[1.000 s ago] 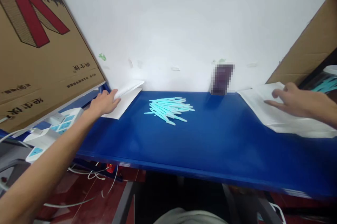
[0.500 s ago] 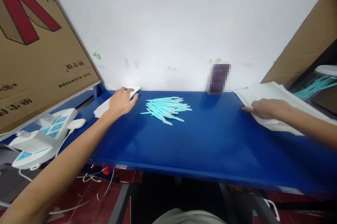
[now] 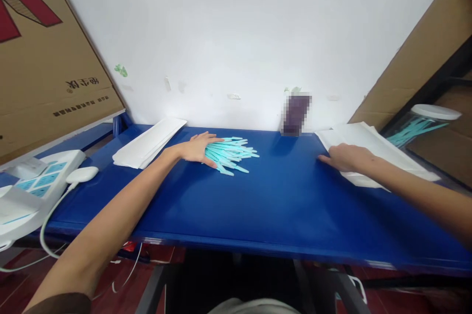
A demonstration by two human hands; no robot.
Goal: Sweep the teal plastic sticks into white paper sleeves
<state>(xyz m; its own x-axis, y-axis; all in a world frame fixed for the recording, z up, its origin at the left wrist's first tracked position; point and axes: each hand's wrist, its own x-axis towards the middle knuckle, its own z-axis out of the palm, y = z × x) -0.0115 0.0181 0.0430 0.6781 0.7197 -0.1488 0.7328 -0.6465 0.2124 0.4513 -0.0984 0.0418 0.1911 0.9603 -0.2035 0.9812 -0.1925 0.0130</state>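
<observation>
**Left hand on the teal sticks, right hand on the paper stack**

I had my left hand [image 3: 197, 148] flat and spread, fingers pointing toward 3 o'clock, lying on the near-left edge of the pile of teal sticks [image 3: 230, 153]. It gripped nothing; the palm simply rested there. The sticks fanned out from under my fingers, their long axes running roughly from 9 to 3 o'clock, tips splaying toward 4 o'clock. So the pile lay straight ahead of my left fingertips and well apart from my right hand [image 3: 344, 157], making the left clearly the nearer one.

My right hand was flat and open too, pressing the near-left corner of the stack of white sheets [image 3: 372, 144] at 3 o'clock on the blue table [image 3: 280, 206]. A second stack of white sheets [image 3: 147, 139] sat at 10 o'clock from my left hand, near but not touching.
</observation>
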